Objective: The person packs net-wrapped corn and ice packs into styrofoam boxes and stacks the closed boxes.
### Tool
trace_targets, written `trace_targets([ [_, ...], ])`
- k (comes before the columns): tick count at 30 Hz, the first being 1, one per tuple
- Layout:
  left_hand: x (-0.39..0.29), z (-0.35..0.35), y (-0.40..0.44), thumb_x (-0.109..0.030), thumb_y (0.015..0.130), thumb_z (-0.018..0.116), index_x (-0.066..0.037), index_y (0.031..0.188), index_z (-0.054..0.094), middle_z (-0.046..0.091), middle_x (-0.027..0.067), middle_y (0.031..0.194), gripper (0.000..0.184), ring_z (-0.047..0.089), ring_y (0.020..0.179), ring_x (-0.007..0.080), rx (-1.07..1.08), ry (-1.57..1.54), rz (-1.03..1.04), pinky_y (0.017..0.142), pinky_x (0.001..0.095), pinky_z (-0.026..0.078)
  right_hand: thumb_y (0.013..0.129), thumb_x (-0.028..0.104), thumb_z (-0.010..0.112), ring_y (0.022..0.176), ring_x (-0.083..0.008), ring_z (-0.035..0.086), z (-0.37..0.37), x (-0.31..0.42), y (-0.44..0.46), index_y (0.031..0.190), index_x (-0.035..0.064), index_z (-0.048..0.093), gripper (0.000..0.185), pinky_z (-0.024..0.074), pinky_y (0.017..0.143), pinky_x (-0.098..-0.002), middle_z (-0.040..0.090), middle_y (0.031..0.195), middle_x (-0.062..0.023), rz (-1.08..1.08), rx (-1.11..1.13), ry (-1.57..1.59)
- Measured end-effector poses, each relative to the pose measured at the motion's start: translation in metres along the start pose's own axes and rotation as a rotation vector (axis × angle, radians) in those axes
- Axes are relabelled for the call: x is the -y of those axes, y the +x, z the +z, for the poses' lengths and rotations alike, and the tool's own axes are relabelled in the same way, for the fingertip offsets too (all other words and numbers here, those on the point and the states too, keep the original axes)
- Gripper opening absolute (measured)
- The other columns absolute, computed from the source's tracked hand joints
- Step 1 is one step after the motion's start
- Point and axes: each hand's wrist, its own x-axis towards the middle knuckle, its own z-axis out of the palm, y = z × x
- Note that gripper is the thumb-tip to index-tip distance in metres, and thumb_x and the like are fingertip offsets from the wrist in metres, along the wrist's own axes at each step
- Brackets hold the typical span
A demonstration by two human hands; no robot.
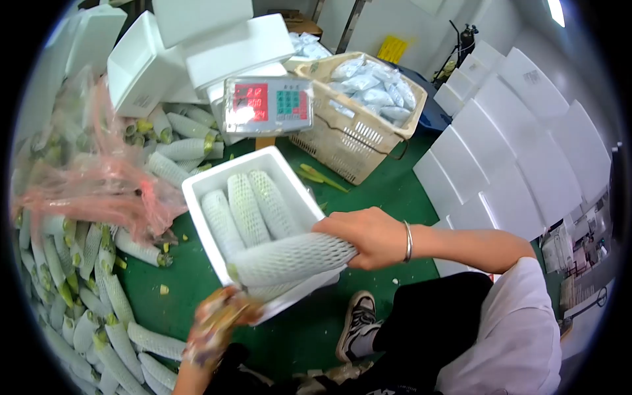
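My right hand, with a bracelet at the wrist, is wrapped round one end of a long vegetable in a white foam net sleeve. The vegetable lies crosswise above the near part of a white foam box; its greenish tip points left. Several similar sleeved vegetables lie side by side inside the box. My left hand, in a patterned glove, is at the box's near left corner, just below the tip. Motion blurs its fingers, and I cannot tell whether they touch the vegetable.
A scale display stands behind the box. Many sleeved vegetables and pink plastic film cover the left floor. Beyond are a beige crate of bagged packs and foam boxes. White foam boxes are stacked right.
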Motion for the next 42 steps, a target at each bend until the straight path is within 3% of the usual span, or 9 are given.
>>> trace_targets([
  [6, -0.038, -0.037, -0.021, -0.026, 0.089, 0.054, 0.006, 0.110, 0.052, 0.063, 0.0138, 0.084, 0.038, 0.063, 0.069, 0.0176, -0.421, 0.304, 0.200, 0.062, 0.0261, 0.051, 0.061, 0.008, 0.065, 0.089, -0.0327, 0.059, 0.016, -0.030, 0.048, 0.113, 0.0094, 0.046, 0.055, 0.0493, 0.072, -0.0409, 0.058, 0.096, -0.0120, -0.181, 0.323, -0.164],
  [12, -0.054, -0.025, -0.005, -0.016, 0.084, 0.061, 0.007, 0.109, 0.052, 0.063, 0.0134, 0.085, 0.035, 0.063, 0.074, 0.0180, -0.134, 0.388, 0.172, 0.067, 0.0260, 0.050, 0.060, 0.015, 0.071, 0.113, -0.0330, 0.047, 0.062, -0.058, 0.099, 0.122, 0.0100, 0.043, 0.068, 0.0403, 0.090, -0.0442, 0.052, 0.114, -0.0139, -0.302, 0.446, -0.237],
  [16, -0.073, 0.043, 0.066, -0.028, 0.078, 0.061, 0.006, 0.110, 0.052, 0.058, 0.0203, 0.093, 0.047, 0.059, 0.081, 0.0316, 0.306, 1.397, 0.477, 0.070, 0.0399, 0.049, 0.056, 0.025, 0.078, 0.128, -0.0377, 0.033, 0.076, -0.053, 0.099, 0.137, 0.0091, 0.031, 0.096, 0.0249, 0.103, -0.0528, 0.036, 0.135, -0.0194, -0.236, 0.392, -0.361],
  [22, 0.000, 0.081, 0.146, -0.034, 0.067, 0.069, 0.010, 0.138, 0.018, 0.038, 0.0348, 0.122, 0.098, 0.046, 0.105, 0.0469, 0.167, 1.456, 0.391, 0.090, 0.0464, 0.041, 0.057, 0.030, 0.078, 0.129, -0.0402, 0.029, 0.022, -0.113, 0.074, 0.143, 0.0083, 0.019, 0.107, 0.0266, 0.101, -0.0520, 0.025, 0.143, -0.0223, -0.175, -0.008, -0.056],
  [27, 0.008, 0.095, 0.151, -0.038, 0.074, 0.066, 0.004, 0.137, 0.025, 0.045, 0.0290, 0.119, 0.086, 0.047, 0.106, 0.0421, 0.277, 1.786, 0.167, 0.089, 0.0492, 0.041, 0.069, 0.013, 0.065, 0.095, -0.0324, 0.056, -0.076, -0.286, -0.011, 0.116, 0.0022, 0.049, 0.051, 0.0471, 0.083, -0.0389, 0.056, 0.104, -0.0171, 0.174, -0.740, 0.040],
  [31, 0.021, 0.094, 0.158, -0.041, 0.078, 0.061, 0.002, 0.140, 0.021, 0.034, 0.0266, 0.136, 0.086, 0.037, 0.123, 0.0412, 0.368, 1.775, -0.124, 0.093, 0.0537, 0.036, 0.075, 0.016, 0.059, 0.091, -0.0328, 0.061, -0.126, -0.446, -0.015, 0.105, 0.0021, 0.056, 0.032, 0.0485, 0.080, -0.0392, 0.065, 0.091, -0.0172, 0.774, -0.455, -0.214],
  [32, 0.030, 0.089, 0.158, -0.041, 0.078, 0.062, 0.003, 0.138, 0.026, 0.040, 0.0273, 0.132, 0.082, 0.041, 0.119, 0.0414, 0.325, 1.780, 0.245, 0.093, 0.0536, 0.037, 0.075, 0.017, 0.060, 0.093, -0.0329, 0.061, -0.122, -0.481, 0.000, 0.108, 0.0029, 0.055, 0.037, 0.0483, 0.081, -0.0400, 0.064, 0.095, -0.0178, 0.792, -0.347, -0.232],
  [37, 0.034, 0.102, 0.153, -0.039, 0.074, 0.066, 0.003, 0.130, 0.040, 0.051, 0.0279, 0.117, 0.075, 0.049, 0.106, 0.0423, 0.049, 1.701, 0.338, 0.091, 0.0494, 0.039, 0.061, 0.030, 0.076, 0.095, -0.0324, 0.061, -0.082, -0.554, 0.072, 0.121, 0.0056, 0.053, 0.069, 0.0512, 0.075, -0.0416, 0.058, 0.114, -0.0191, 0.679, 0.509, -0.313],
  [42, 0.028, 0.115, 0.158, -0.036, 0.073, 0.067, 0.003, 0.129, 0.042, 0.052, 0.0271, 0.114, 0.072, 0.050, 0.103, 0.0422, -0.063, 1.650, -0.061, 0.091, 0.0501, 0.039, 0.062, 0.027, 0.076, 0.111, -0.0286, 0.054, -0.048, -0.567, 0.077, 0.125, 0.0105, 0.050, 0.070, 0.0490, 0.082, -0.0398, 0.056, 0.121, -0.0171, 0.567, 0.654, 0.072],
])
